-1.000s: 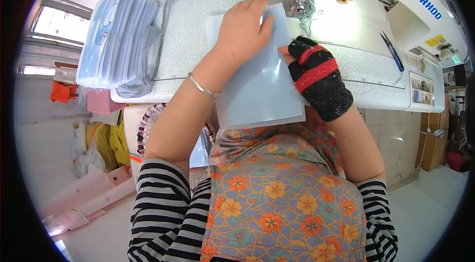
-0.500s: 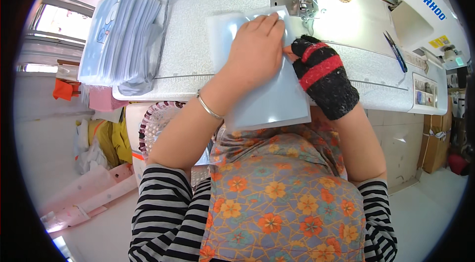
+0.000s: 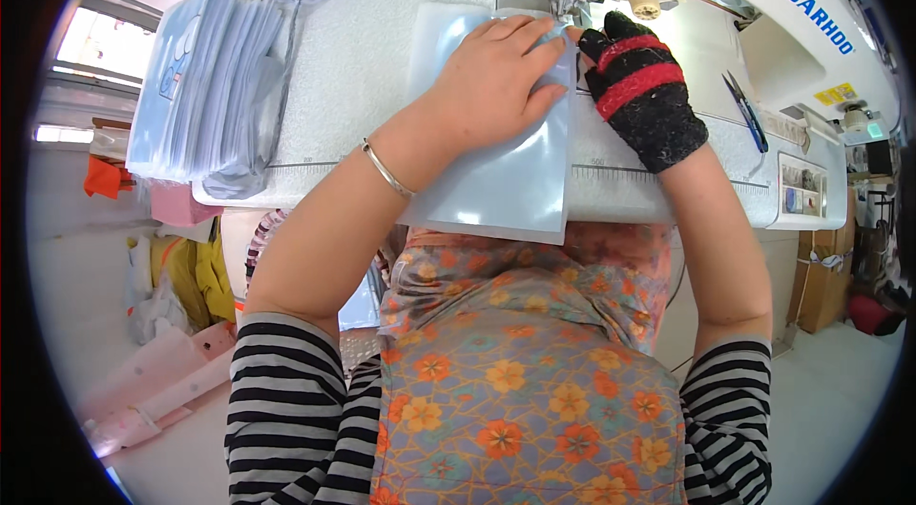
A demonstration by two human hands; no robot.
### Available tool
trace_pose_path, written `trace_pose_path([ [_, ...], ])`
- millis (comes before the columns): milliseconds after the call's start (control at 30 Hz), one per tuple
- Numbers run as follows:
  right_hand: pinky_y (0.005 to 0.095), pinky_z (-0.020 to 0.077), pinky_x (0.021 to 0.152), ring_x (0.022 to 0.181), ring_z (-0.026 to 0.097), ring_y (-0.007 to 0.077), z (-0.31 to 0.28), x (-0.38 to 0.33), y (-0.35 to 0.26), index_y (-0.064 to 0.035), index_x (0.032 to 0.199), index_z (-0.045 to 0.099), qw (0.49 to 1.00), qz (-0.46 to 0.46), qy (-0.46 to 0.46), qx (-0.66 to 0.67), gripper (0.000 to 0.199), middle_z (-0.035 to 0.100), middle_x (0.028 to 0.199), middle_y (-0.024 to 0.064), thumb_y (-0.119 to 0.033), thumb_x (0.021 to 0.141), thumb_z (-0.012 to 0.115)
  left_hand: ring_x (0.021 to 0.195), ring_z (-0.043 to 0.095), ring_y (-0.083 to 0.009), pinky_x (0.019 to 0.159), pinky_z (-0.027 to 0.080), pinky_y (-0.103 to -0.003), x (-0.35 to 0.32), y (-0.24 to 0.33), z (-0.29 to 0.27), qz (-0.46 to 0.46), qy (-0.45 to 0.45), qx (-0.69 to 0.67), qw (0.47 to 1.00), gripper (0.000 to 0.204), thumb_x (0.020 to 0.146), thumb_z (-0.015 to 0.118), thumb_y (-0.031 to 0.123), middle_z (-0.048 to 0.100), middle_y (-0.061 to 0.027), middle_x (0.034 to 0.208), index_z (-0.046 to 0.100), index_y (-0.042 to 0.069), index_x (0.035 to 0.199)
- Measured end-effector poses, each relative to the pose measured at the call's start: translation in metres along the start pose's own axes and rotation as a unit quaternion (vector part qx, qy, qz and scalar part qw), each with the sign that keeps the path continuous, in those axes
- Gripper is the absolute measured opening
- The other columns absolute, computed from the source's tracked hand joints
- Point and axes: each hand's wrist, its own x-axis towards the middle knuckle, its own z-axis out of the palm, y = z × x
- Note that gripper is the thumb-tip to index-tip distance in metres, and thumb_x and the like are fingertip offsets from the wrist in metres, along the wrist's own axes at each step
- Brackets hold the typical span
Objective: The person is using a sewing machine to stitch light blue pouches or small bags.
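Observation:
A glossy, pale blue plastic sheet (image 3: 506, 185) lies on the sewing table, its far corner by the presser foot (image 3: 575, 1) of a white sewing machine (image 3: 754, 23). My left hand (image 3: 498, 81), bare with a bangle at the wrist, rests flat on the sheet with its fingers apart. At the sheet's right edge, close to the presser foot, is my right hand (image 3: 651, 90) in a black and red fingerless glove. Its fingers are curled and its bare fingertips pinch the edge, partly hidden.
A thick stack of pale blue printed pieces (image 3: 205, 85) tied with a strip stands at the table's left. Thread snips (image 3: 746, 112) lie on the right, near a small compartment tray (image 3: 801, 188). Yellow cloth (image 3: 196, 271) hangs lower left; a cardboard box (image 3: 825, 276) stands right.
The sheet has moved forward, its corner now at the presser foot. Both hands moved forward with it, and my left fingers have spread. The whole view has shifted slightly.

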Motion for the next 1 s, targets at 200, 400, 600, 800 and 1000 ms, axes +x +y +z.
trace_pose_path([
  [200,0.0452,0.0489,0.096,0.109,0.060,0.0357,-0.013,-0.011,-0.012,-0.0133,0.120,0.066,0.998,-0.031,0.008,0.050,0.039,0.064,0.119,0.0160,-0.008,0.082,0.062,0.120,0.055,-0.0368,0.103,0.043,-0.045,-0.003,-0.001,0.002,0.000,0.008,0.010,1.000,0.041,0.085,0.066,0.027,0.059,-0.0194,0.128,0.060,0.005,0.119],
  [400,0.0437,0.0487,0.098,0.112,0.059,0.0343,-0.019,-0.020,-0.020,-0.0073,0.116,0.065,0.986,-0.046,-0.031,0.156,0.040,0.062,0.124,0.0136,0.001,0.078,0.060,0.119,0.056,-0.0351,0.101,0.044,-0.045,-0.004,-0.003,0.004,-0.002,0.022,0.013,1.000,0.037,0.084,0.063,0.023,0.060,-0.0187,0.127,0.061,0.005,0.117],
  [600,0.0431,0.0487,0.099,0.114,0.059,0.0346,-0.022,-0.019,-0.023,-0.0062,0.117,0.064,0.985,-0.060,-0.020,0.163,0.042,0.063,0.123,0.0137,0.004,0.077,0.060,0.120,0.055,-0.0342,0.102,0.044,-0.046,0.001,-0.009,0.007,-0.006,0.018,0.018,1.000,0.040,0.085,0.062,0.025,0.060,-0.0181,0.127,0.061,0.004,0.119],
  [800,0.0429,0.0490,0.099,0.114,0.059,0.0348,-0.022,-0.021,-0.023,-0.0048,0.116,0.064,0.985,-0.061,-0.032,0.157,0.039,0.064,0.121,0.0142,0.003,0.078,0.060,0.128,0.050,-0.0350,0.107,0.039,-0.050,-0.011,0.016,-0.007,-0.035,-0.048,0.018,0.998,0.049,0.085,0.064,0.027,0.054,-0.0200,0.135,0.056,0.000,0.126],
  [1000,0.0422,0.0504,0.097,0.111,0.060,0.0348,-0.025,-0.022,-0.024,-0.0039,0.116,0.064,0.982,-0.067,-0.025,0.176,0.037,0.064,0.120,0.0150,0.002,0.080,0.060,0.128,0.050,-0.0347,0.108,0.038,-0.050,-0.030,0.041,-0.021,-0.052,-0.074,-0.033,0.995,0.047,0.085,0.067,0.022,0.054,-0.0201,0.134,0.056,-0.003,0.124],
])
